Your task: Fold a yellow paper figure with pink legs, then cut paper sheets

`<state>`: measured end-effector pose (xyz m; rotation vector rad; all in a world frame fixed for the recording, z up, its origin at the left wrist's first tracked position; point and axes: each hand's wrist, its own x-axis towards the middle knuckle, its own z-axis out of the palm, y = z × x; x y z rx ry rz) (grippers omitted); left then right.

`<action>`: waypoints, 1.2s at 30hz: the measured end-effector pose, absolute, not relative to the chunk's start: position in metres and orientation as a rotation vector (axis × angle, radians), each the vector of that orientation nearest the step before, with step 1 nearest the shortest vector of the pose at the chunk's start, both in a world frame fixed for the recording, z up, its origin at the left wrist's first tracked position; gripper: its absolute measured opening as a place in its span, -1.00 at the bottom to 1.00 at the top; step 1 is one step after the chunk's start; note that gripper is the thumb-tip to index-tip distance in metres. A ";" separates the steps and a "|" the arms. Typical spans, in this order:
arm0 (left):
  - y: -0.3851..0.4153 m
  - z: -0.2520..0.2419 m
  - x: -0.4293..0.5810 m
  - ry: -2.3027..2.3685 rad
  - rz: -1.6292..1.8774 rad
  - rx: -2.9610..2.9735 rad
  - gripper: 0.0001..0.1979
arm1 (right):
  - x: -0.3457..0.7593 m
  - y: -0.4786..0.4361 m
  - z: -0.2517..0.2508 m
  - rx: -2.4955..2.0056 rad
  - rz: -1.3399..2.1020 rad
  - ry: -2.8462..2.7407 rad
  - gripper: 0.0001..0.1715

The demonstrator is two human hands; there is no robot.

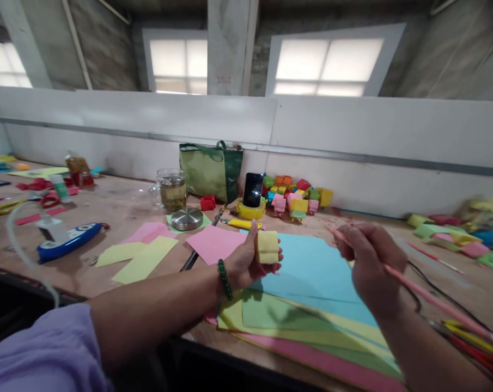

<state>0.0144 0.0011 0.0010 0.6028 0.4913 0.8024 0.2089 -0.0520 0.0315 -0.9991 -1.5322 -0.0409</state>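
Up front, the left hand is closed around a small yellow folded-paper block, thumb on top and fingers curled under it, so the block sits upright in the grip above the table. A green bead bracelet rings that wrist, and a lilac sleeve covers the upper arm.

To the right of it, and well apart from it, the right hand is blurred. Its fingers pinch a thin pink stick that slants from beyond the knuckles back down past the wrist.

Below and between both hands lies a light blue paper sheet on a stack of coloured sheets in yellow, green and pink. Just left of the left hand rests a pink paper square.

Beyond the left hand's thumb, a dark phone stands in a yellow ring, with a green bag to its left and a cluster of folded paper figures to its right. Farther left of the hand are a glass mug and a round metal lid.
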 end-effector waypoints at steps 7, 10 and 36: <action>-0.004 -0.012 0.020 0.486 0.813 0.757 -0.25 | 0.148 -0.082 0.019 -0.847 0.010 -1.879 -0.81; -0.005 -0.015 0.021 0.499 0.825 0.829 -0.23 | 0.149 -0.081 0.018 -0.944 -0.010 -1.741 -0.86; -0.011 -0.011 0.020 0.533 0.838 0.800 -0.31 | 0.154 -0.074 0.018 -1.050 -0.121 -1.860 -0.89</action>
